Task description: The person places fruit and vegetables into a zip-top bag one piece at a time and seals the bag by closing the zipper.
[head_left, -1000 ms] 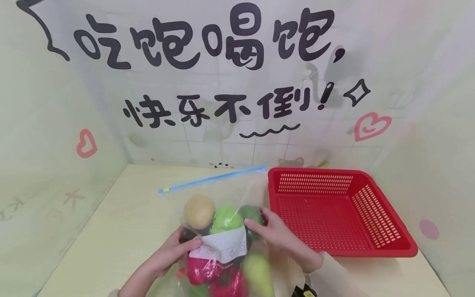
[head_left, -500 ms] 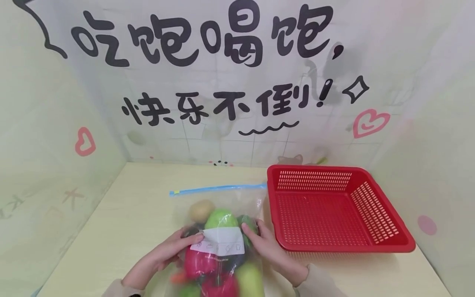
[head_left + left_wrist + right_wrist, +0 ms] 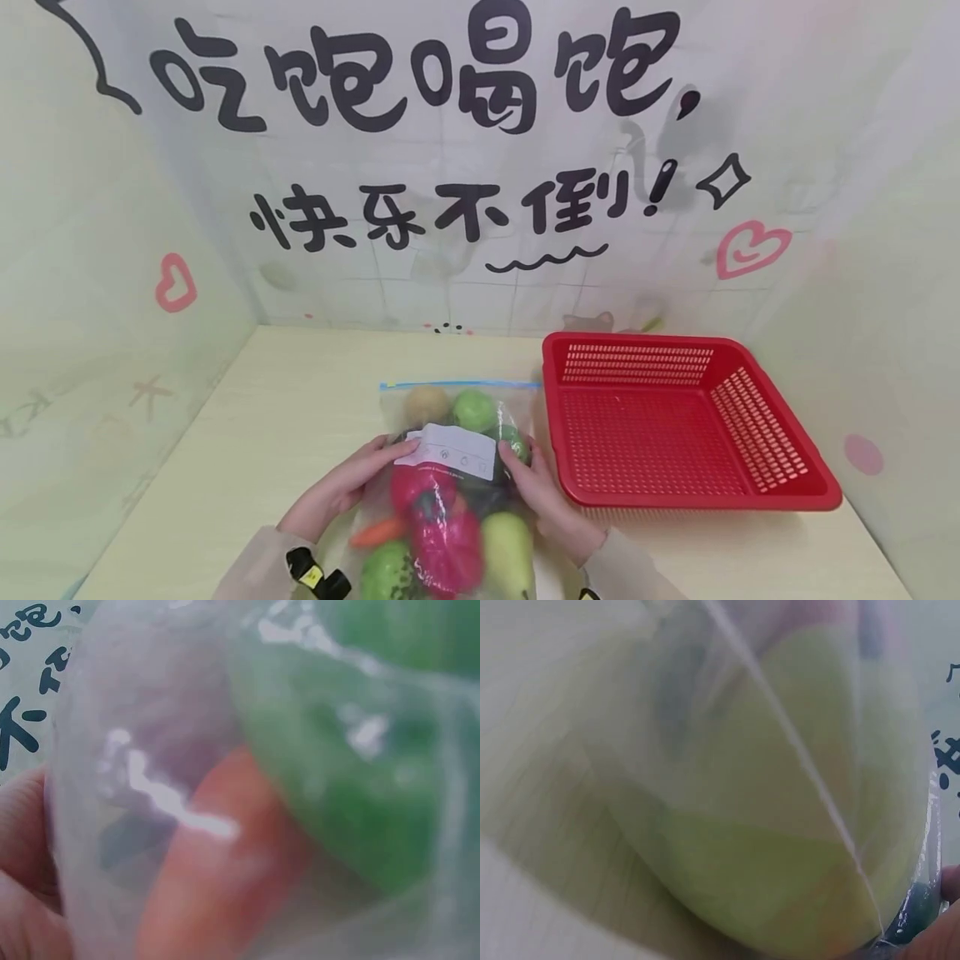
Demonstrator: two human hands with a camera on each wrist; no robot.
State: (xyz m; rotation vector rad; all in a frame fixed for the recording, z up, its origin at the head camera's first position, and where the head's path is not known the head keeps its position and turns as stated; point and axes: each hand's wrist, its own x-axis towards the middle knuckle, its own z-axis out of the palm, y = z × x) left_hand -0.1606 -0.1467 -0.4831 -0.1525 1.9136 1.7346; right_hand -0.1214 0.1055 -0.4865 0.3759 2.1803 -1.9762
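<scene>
A clear zip bag (image 3: 390,417) with a blue zip strip (image 3: 465,385) and a white label (image 3: 450,450) is full of fruit and vegetable pieces. My left hand (image 3: 348,479) grips its left side, thumb over the label's edge. On the opposite side my right hand (image 3: 536,487) holds it beside a dark green piece (image 3: 513,443). Through the plastic show an orange carrot (image 3: 378,532), a yellow-green pear (image 3: 507,554) and shiny pink-red pieces (image 3: 450,546). The left wrist view has the carrot (image 3: 225,862) against a green piece (image 3: 345,787); the pear (image 3: 780,877) fills the right wrist view.
Close to the bag's right stands a red plastic basket (image 3: 645,442) with slotted walls and nothing in it. Pale tabletop (image 3: 247,417) extends to the left. A printed curtain (image 3: 465,300) hangs behind, with more sheeting at both sides.
The bag's zip strip has gone from slanted to nearly level, and its left end has shifted right and lower. Both hands still hold the bag; its lower contents now show more.
</scene>
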